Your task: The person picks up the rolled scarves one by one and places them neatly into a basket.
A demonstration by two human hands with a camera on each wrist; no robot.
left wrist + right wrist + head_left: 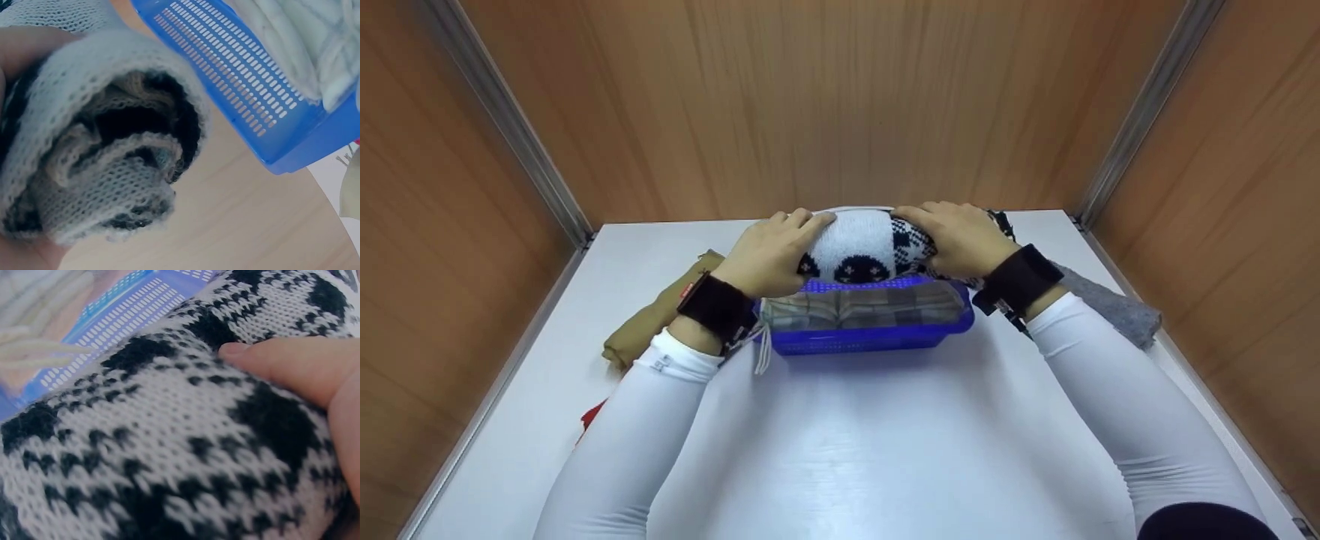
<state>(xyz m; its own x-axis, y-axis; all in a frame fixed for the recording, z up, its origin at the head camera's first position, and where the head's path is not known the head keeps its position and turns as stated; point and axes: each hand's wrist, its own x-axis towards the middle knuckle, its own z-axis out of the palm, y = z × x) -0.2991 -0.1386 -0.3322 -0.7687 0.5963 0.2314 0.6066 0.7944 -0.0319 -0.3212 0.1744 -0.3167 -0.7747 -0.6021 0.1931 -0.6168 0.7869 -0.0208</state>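
Nearest to me on the white counter [840,450] I see the blue perforated plastic basket [870,334], and its near half already holds a folded grey-and-tan checked cloth [862,306], so I judge that part of the packing done. Just past that, at the basket's far side, I have the rolled white-and-black patterned knit garment [864,247] raised over the far rim, not yet down inside; seating it looks like what remains. My left hand [769,255] is curled round the roll's left end, where the wrist view shows the coiled layers end-on [107,146], and my right hand [960,236] is curled over its right end, fingers [281,363] pressing into the knit. So the roll lies between both hands, each clamped on one end. Off to the left lies an olive-tan folded cloth [660,315], with something red [594,416] at the counter's near left edge, and a grey cloth [1110,307] lies right. Wood-grain walls [840,105] close off the far side.
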